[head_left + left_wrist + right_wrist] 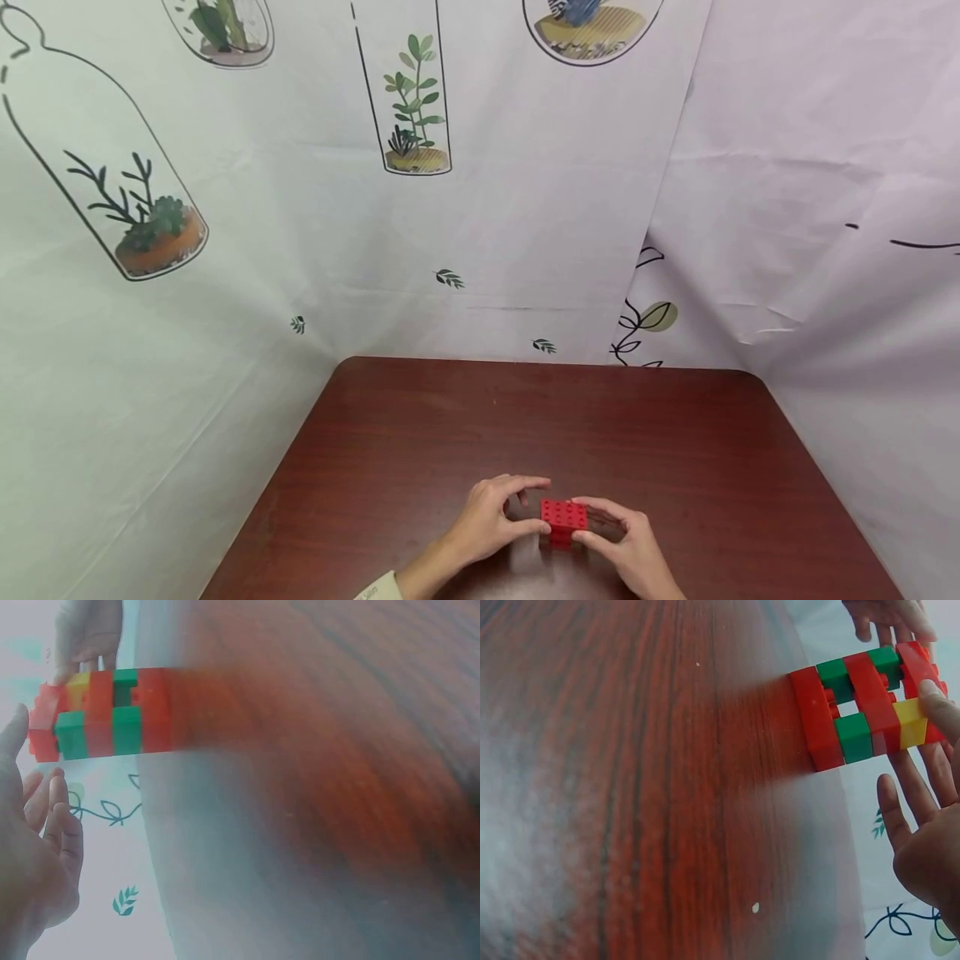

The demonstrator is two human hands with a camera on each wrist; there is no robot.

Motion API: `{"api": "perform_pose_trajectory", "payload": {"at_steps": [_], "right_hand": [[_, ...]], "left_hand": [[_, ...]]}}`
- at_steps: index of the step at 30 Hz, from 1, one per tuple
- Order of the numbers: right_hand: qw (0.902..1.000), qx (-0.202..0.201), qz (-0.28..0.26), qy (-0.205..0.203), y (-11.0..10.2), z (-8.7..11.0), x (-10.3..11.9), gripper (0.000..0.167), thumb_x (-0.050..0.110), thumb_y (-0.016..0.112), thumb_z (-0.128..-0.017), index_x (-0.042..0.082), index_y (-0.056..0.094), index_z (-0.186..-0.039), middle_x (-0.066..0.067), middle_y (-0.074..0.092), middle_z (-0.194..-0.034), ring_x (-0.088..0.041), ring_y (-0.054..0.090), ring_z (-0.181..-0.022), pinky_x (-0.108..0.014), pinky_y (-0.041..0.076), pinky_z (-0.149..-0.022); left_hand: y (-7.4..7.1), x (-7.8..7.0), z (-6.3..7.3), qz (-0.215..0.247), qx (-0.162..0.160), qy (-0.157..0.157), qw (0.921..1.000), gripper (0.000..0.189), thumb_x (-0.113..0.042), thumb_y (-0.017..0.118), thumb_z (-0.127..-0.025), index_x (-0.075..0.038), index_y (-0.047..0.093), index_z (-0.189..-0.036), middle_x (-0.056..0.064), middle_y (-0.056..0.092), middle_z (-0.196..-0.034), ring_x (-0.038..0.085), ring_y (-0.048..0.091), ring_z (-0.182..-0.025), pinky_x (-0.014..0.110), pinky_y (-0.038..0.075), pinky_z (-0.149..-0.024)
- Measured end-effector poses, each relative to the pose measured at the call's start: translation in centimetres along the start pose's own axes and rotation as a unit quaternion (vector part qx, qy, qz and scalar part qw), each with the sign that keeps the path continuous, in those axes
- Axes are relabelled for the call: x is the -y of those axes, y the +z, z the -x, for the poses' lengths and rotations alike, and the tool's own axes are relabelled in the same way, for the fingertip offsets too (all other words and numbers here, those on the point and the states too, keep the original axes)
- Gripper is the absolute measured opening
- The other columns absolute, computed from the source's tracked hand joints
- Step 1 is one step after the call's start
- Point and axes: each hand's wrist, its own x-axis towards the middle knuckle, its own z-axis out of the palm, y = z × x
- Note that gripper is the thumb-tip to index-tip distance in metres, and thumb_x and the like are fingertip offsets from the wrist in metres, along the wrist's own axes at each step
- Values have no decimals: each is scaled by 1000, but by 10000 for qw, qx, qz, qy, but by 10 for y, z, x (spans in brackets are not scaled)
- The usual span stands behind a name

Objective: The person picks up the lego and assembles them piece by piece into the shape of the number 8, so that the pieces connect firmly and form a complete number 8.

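Note:
A small tower of toy building bricks [99, 712] stands on the table. Its red top brick [564, 514] shows studs. Below the top come a green brick [71, 736] and a yellow brick [910, 722], then a red layer, two green bricks with a gap between them, and a red base [815, 720]. My right hand [637, 546] pinches the upper part, thumb in front and fingers behind. On the other side is my left hand [487, 517], its thumb tip right at the top brick's corner, its index finger stretched out behind, apart from the bricks.
The dark red-brown wooden table [450, 425] extends away from the tower toward a white cloth backdrop [517, 233] printed with plants in jars. More cloth hangs along both sides of the table. A tiny pale speck [755, 907] lies on the tabletop.

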Motion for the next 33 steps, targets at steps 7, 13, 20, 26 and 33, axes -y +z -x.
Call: {"api": "perform_pose_trajectory", "payload": {"at_steps": [7, 13, 20, 26, 33], "right_hand": [[10000, 28, 12, -51, 0, 0, 0, 42, 9, 88, -87, 2, 75, -126, -14, 77, -115, -13, 75, -101, -31, 61, -82], [9999, 37, -66, 140, 0, -1, 1, 42, 7, 88, -86, 1, 75, -126, -17, 77, -116, -12, 74, -101, -29, 60, -83], [9997, 41, -114, 200, 0, 0, 1, 42, 8, 87, -87, 1, 74, -126, -18, 76, -116, -13, 75, -101, -29, 60, -83], [9999, 46, -105, 76, 0, 0, 1, 41, 9, 87, -88, 1, 74, -126, -16, 77, -115, -14, 75, -101, -29, 60, -83], [9999, 68, -66, -89, 0, -1, -1, 41, 9, 87, -88, 1, 74, -126, -15, 77, -114, -14, 75, -100, -30, 61, -82]], "left_hand": [[-1, -3, 0, -83, -183, 63, 9998, 40, -35, 87, -89, -18, 79, -124, -3, 67, -77, -9, 36, -60, 8, 32, -56], [3, -3, 4, 6, -261, 111, 9996, 33, -34, 85, -91, -18, 81, -119, -14, 65, -75, -5, 42, -57, 7, 33, -54], [5, -3, 5, -17, -318, 145, 9994, 28, -33, 86, -91, -23, 81, -117, -16, 62, -73, -9, 42, -59, 8, 34, -54], [6, -3, 5, 64, -290, 41, 9996, 28, -33, 86, -91, -22, 81, -116, -16, 62, -72, -8, 43, -58, 7, 35, -53], [7, -4, 5, 175, -335, 36, 9993, 27, -31, 86, -90, -22, 80, -115, -15, 64, -73, -11, 45, -59, 8, 37, -52]]}}
